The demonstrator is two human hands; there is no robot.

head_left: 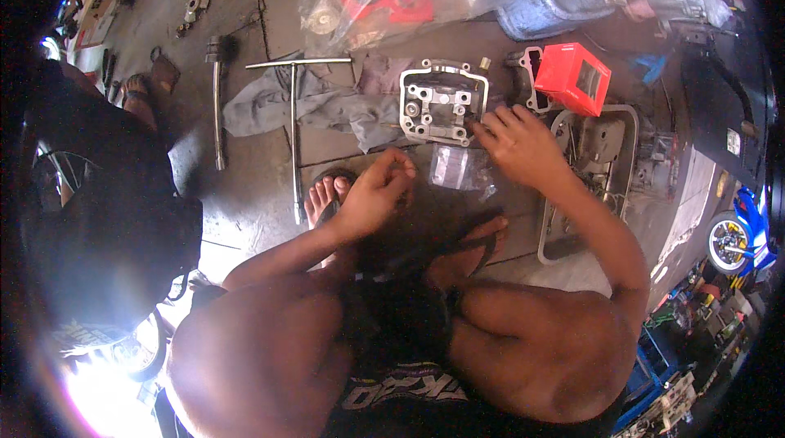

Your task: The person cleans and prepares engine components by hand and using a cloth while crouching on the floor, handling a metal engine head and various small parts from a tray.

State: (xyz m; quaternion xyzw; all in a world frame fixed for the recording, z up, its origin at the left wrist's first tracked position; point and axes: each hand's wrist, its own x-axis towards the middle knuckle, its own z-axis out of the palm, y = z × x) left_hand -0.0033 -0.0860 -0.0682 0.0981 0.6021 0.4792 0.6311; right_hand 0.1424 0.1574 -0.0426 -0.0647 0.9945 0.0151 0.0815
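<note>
Tiled floor (255, 202) bears the casting (444, 99) — left of right-hand fingers (495, 124), perhaps touching.

Bare metal engine part (443, 98), matt wrinkled cloth (334, 107)

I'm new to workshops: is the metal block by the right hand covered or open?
Open: bare inner fittings show in the metal block, uncovered.

1 cylinder head (441, 98), apparently 2 long wrenches (294, 143)
</note>
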